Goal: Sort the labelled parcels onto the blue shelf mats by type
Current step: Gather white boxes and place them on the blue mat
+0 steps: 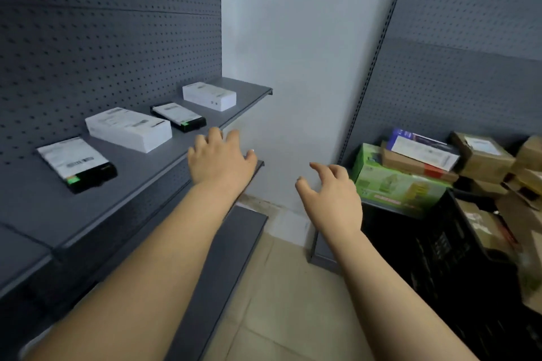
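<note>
Both hands are seen empty, fingers spread and loosely curled: the left hand [218,159] is held over the front edge of the grey shelf [164,167], while the right hand [331,199] is placed nearer the unsorted parcels [422,155] heaped to the right above a black crate [440,243]. Four labelled parcels [129,128] are laid in a diagonal row on the shelf, alternately black and white, long axes roughly parallel. Printed labels are seen, but no writing can be read through the blur.
</note>
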A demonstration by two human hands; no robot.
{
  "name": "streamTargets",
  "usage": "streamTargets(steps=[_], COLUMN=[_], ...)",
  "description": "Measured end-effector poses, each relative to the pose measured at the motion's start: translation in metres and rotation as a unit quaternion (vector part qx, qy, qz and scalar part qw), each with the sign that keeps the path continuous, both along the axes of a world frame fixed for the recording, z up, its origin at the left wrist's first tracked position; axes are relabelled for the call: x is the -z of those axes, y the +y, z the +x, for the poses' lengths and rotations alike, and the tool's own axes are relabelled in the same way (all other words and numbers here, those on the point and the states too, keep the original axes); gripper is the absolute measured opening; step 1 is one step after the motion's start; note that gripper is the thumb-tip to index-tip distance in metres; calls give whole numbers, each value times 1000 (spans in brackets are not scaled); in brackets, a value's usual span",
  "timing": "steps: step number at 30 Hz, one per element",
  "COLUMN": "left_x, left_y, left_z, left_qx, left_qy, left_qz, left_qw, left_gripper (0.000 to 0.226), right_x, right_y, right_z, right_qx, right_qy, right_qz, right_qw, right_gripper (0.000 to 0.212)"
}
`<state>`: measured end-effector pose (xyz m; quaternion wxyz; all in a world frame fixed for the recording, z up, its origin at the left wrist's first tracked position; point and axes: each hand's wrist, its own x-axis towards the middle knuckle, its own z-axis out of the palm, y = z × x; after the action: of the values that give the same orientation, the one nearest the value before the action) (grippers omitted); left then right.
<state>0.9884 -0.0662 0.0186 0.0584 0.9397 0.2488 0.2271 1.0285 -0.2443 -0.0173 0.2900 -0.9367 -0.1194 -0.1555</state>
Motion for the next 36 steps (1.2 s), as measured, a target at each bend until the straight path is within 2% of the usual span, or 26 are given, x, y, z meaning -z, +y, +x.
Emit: streamTargets(steps=[9,14,19,26,30,36], left_x=[12,24,35,44,45,50], left_y=[55,113,154,179,194,216], left_z=[137,178,191,180,178,178], left_qx=[-73,-204,-361,-508,-533,-539], left_qy=[-14,-38,-48,1,43,84], left_qz=[9,8,-11,-26,-64,-111], left_qw=[997,978,931,861,842,831], left_gripper=[53,55,55,64,71,73], right_x=[-10,-2,-2,-3,5,8], right_y=[88,152,219,290,317,353], right_z=[167,253,313,337,327,314], right_qx=[-92,-182,-305,-429,-491,-511], right_qy=[19,38,41,23,15,14], right_qz=[82,126,127,99,75,49], right_qw=[992,974,943,898,868,858], right_gripper=[45,44,45,44,41,40])
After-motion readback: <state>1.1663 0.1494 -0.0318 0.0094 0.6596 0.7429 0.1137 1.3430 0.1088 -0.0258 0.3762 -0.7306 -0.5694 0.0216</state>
